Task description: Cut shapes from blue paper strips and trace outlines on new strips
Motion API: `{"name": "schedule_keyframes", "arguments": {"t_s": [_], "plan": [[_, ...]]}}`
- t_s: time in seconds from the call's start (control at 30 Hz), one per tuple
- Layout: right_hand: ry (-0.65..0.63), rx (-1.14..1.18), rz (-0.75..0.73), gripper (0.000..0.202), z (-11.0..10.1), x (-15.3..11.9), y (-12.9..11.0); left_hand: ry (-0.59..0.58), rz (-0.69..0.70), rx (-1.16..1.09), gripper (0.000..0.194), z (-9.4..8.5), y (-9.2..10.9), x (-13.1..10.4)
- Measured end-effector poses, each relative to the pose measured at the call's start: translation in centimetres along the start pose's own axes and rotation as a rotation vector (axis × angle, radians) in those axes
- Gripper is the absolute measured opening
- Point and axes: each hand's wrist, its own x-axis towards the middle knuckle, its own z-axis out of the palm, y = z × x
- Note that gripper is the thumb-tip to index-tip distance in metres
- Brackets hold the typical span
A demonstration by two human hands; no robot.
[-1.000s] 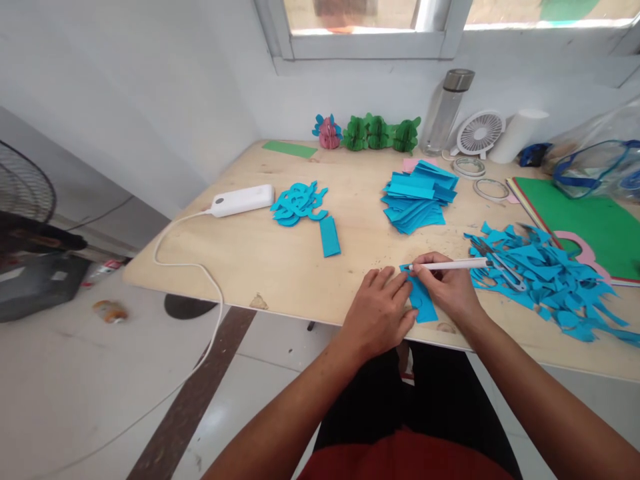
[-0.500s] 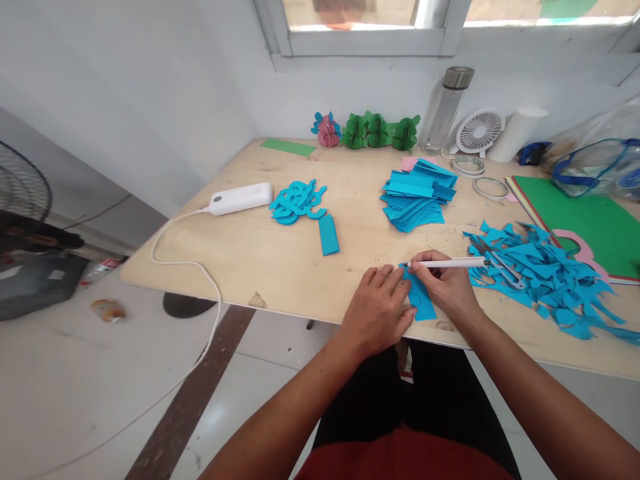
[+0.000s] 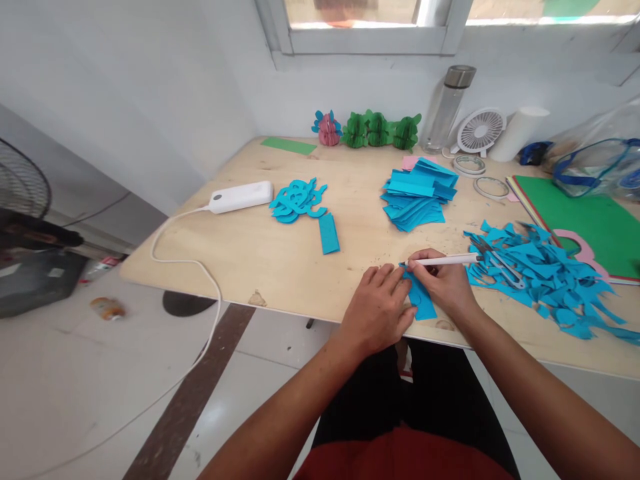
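Observation:
My right hand (image 3: 443, 280) grips a white pen (image 3: 457, 260), its tip at the upper end of a small blue paper strip (image 3: 423, 303). A dark curved line shows on that strip. Lying flat, my left hand (image 3: 380, 307) presses the strip's left side against the table and hides part of it. Another blue paper piece (image 3: 329, 234) lies to the left, beside a pile of curvy blue cutouts (image 3: 299, 199). Farther back is a stack of folded blue papers (image 3: 419, 195).
Scissors (image 3: 503, 263) lie on blue paper scraps (image 3: 555, 280) at the right. A white power bank (image 3: 241, 197) trails a cable off the left edge. Along the wall stand green paper figures (image 3: 377, 130), a glass bottle (image 3: 445, 110) and a small fan (image 3: 481, 131). Green sheets (image 3: 590, 213) lie far right.
The pen in my right hand has shifted slightly left and tilts a little differently. My left hand stays in place on the blue paper strip.

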Motion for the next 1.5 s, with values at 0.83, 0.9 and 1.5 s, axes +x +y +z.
{"name": "schedule_keyframes", "arguments": {"t_s": [0.83,0.9,1.5], "plan": [[0.012,-0.069,-0.003,0.016,0.06,-0.25,-0.08,-0.010,-0.004,-0.002,0.043,0.02,0.02,0.01],[0.004,-0.046,0.001,0.015,0.06,-0.23,0.02,-0.009,-0.006,-0.003,0.043,0.01,0.03,0.02],[-0.007,-0.058,0.003,0.020,-0.02,-0.11,-0.23,0.002,0.011,0.026,0.044,0.17,-0.01,-0.05]]}}
